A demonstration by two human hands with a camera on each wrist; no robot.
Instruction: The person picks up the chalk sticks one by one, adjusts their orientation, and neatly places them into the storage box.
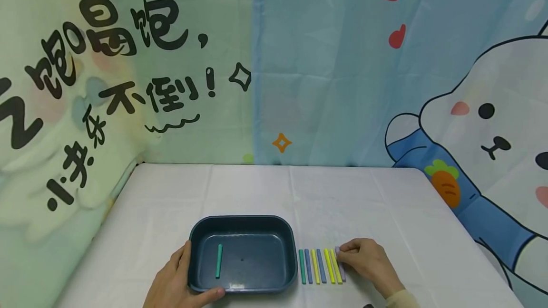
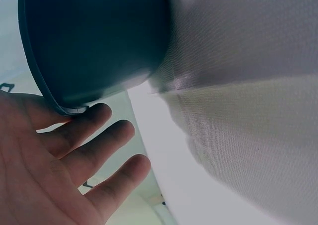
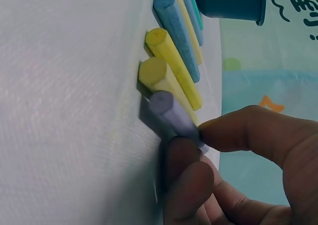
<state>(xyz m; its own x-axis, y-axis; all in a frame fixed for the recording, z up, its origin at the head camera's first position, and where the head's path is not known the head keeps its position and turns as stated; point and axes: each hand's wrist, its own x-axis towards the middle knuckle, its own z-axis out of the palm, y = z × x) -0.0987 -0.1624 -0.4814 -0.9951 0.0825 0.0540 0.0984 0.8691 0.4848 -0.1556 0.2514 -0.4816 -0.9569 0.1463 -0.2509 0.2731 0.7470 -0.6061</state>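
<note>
My loose left hand (image 1: 177, 279) presumably steadies the tray (image 1: 261, 265) beside it. My right hand (image 1: 369, 261) pinches its nearest stick, the purple stick (image 3: 173, 114).

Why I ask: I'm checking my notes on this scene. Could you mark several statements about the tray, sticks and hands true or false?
1. The left hand touches the blue tray. True.
2. Two sticks lie in the blue tray. False: only one, a green stick, lies there.
3. The right hand has its fingers on the purple stick. True.
4. The purple stick is the row's nearest to the blue tray. False: the row's green one is nearest.
5. The blue tray is upside down. False: its open side faces up.
</note>
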